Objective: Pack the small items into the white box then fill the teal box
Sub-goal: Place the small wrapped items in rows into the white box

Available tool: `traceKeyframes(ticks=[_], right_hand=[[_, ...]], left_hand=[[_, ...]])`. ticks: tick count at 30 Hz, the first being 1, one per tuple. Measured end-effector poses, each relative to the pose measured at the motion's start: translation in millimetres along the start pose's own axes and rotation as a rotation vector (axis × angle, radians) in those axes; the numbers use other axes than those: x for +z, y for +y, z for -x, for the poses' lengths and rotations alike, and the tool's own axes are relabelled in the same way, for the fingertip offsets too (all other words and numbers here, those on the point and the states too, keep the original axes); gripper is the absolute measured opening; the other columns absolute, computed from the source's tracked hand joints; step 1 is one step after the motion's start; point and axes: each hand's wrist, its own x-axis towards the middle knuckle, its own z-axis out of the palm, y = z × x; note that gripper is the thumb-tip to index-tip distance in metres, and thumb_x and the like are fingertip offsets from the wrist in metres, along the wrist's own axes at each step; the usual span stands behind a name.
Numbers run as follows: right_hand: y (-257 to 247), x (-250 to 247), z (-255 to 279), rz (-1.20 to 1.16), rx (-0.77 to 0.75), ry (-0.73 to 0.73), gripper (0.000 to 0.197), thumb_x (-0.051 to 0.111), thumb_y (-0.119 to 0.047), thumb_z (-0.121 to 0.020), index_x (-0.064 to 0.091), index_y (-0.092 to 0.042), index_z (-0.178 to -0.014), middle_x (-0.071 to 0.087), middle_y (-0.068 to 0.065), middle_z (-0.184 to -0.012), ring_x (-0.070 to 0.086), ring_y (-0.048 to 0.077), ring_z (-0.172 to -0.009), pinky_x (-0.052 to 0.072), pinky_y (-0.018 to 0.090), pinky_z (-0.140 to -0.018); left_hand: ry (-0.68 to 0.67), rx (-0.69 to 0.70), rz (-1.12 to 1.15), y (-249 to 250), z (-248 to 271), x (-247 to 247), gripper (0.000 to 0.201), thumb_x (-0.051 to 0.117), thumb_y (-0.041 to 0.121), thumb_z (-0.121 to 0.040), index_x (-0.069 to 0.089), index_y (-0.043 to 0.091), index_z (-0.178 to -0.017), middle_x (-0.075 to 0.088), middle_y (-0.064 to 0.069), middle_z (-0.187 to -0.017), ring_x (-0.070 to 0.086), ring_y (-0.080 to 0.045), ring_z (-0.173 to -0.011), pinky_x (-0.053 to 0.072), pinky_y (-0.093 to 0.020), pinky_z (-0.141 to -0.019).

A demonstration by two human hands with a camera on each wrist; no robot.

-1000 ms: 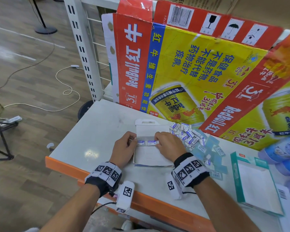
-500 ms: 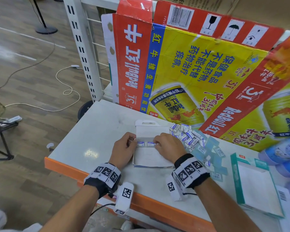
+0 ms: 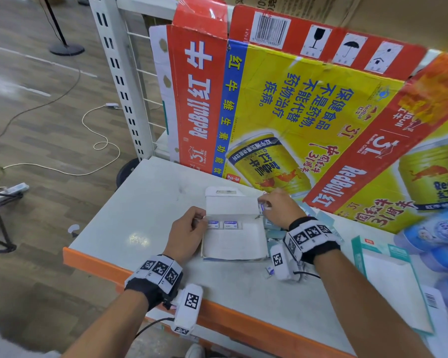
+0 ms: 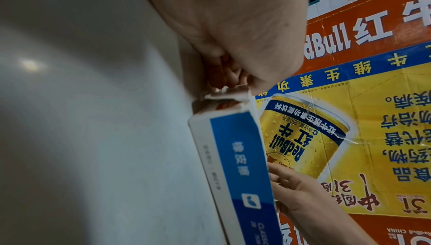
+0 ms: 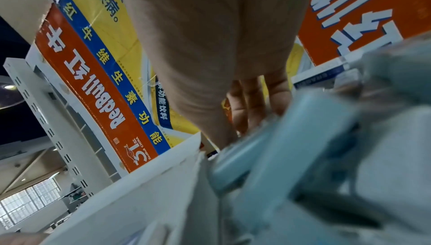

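The open white box [image 3: 234,242] lies flat in the middle of the table, with two small blue-and-white items [image 3: 221,224] side by side at its far end. My left hand [image 3: 201,218] grips the box's left wall; in the left wrist view its fingers [image 4: 224,75] curl on the box corner [image 4: 240,157]. My right hand [image 3: 263,205] is just past the box's right far corner and pinches one small item [image 3: 262,207]. The pile of small items [image 3: 270,224] is mostly hidden under that hand. The teal box [image 3: 388,277] lies open at the right.
Red Bull cardboard sheets [image 3: 282,112] lean along the back of the table. Blue round packs [image 3: 435,233] crowd the far right. The orange table edge [image 3: 93,262] runs in front of me. A white shelf post [image 3: 119,78] stands at the back left.
My right hand has left the inside of the white box, moved right and back to the pile, and now pinches a small item. My left hand has stayed on the box's left wall.
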Motion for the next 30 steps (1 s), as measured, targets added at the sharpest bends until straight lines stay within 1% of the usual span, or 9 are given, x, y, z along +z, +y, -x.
traceKeyframes(ticks=[4,6,10,15,19,22,25,27,30], right_hand=[[-4.6,1.7,-6.1,0.002,0.079,-0.034,0.027,0.064,-0.015,-0.080,0.057,-0.015,-0.106,0.058,0.010,-0.115,0.054,0.023,-0.090,0.042,0.028,-0.076],[-7.0,3.4,-7.6,0.046,0.117,-0.033,0.022,0.062,-0.017,-0.080,0.054,-0.014,-0.101,0.060,0.010,-0.110,0.056,0.026,-0.092,0.045,0.032,-0.077],[-11.7,4.4,-9.5,0.119,0.162,-0.043,0.028,0.059,-0.016,-0.082,0.056,-0.010,-0.109,0.059,0.012,-0.114,0.059,0.031,-0.102,0.050,0.038,-0.086],[-12.3,6.9,-5.1,0.063,0.094,-0.008,0.022,0.056,-0.005,-0.081,0.058,-0.012,-0.102,0.055,0.013,-0.111,0.057,0.032,-0.096,0.049,0.037,-0.080],[-10.9,9.5,-1.1,-0.033,0.024,-0.009,0.019,0.054,0.000,-0.079,0.051,-0.009,-0.095,0.058,0.012,-0.098,0.056,0.031,-0.092,0.048,0.039,-0.077],[-5.9,8.8,0.6,-0.243,0.100,0.092,0.023,0.054,0.000,-0.079,0.050,-0.015,-0.096,0.056,0.003,-0.082,0.056,0.026,-0.081,0.047,0.035,-0.073],[2.1,3.1,4.6,-0.379,0.148,0.308,0.024,0.060,-0.003,-0.081,0.055,-0.016,-0.101,0.055,-0.001,-0.080,0.055,0.019,-0.079,0.046,0.030,-0.072],[4.7,-1.5,11.4,-0.400,0.089,0.381,0.021,0.064,-0.010,-0.083,0.055,-0.020,-0.099,0.056,-0.007,-0.082,0.055,0.013,-0.078,0.047,0.029,-0.073],[0.5,-3.6,24.5,-0.379,-0.047,0.334,0.020,0.059,-0.019,-0.088,0.049,-0.029,-0.102,0.053,-0.008,-0.093,0.053,0.008,-0.077,0.043,0.024,-0.067]], left_hand=[[0.003,-0.004,-0.001,0.2,0.4,0.2,0.009,0.054,0.011,-0.091,0.057,0.020,-0.093,0.063,0.002,-0.080,0.052,-0.008,-0.068,0.038,-0.009,-0.062],[0.005,-0.006,0.002,0.7,0.8,0.4,0.009,0.054,0.011,-0.091,0.058,0.019,-0.093,0.063,0.001,-0.082,0.053,-0.010,-0.068,0.038,-0.009,-0.062],[0.008,-0.006,0.008,1.8,1.1,0.4,0.008,0.054,0.012,-0.091,0.058,0.019,-0.093,0.063,0.002,-0.081,0.052,-0.007,-0.068,0.038,-0.010,-0.063],[-0.004,0.002,0.015,1.6,0.9,0.2,0.007,0.054,0.013,-0.092,0.058,0.018,-0.093,0.065,-0.001,-0.083,0.056,-0.015,-0.072,0.041,-0.018,-0.066],[0.002,-0.001,0.009,-0.6,-0.7,1.0,0.008,0.055,0.012,-0.090,0.058,0.019,-0.091,0.065,-0.004,-0.079,0.055,-0.014,-0.070,0.039,-0.012,-0.063],[-0.003,0.004,0.003,-2.8,-1.3,1.0,0.009,0.054,0.012,-0.090,0.058,0.021,-0.092,0.065,-0.002,-0.081,0.056,-0.011,-0.071,0.039,-0.011,-0.063],[-0.009,0.004,0.008,-4.3,-1.8,1.1,0.010,0.054,0.013,-0.090,0.058,0.021,-0.093,0.066,-0.002,-0.081,0.057,-0.014,-0.073,0.041,-0.014,-0.064],[-0.005,0.011,0.012,-5.4,-1.9,1.4,0.010,0.054,0.013,-0.090,0.058,0.023,-0.092,0.065,-0.001,-0.080,0.056,-0.009,-0.069,0.040,-0.012,-0.062],[-0.008,0.016,-0.005,-7.6,-2.3,1.6,0.010,0.054,0.015,-0.091,0.057,0.024,-0.092,0.065,0.004,-0.080,0.055,-0.005,-0.068,0.039,-0.009,-0.061]])
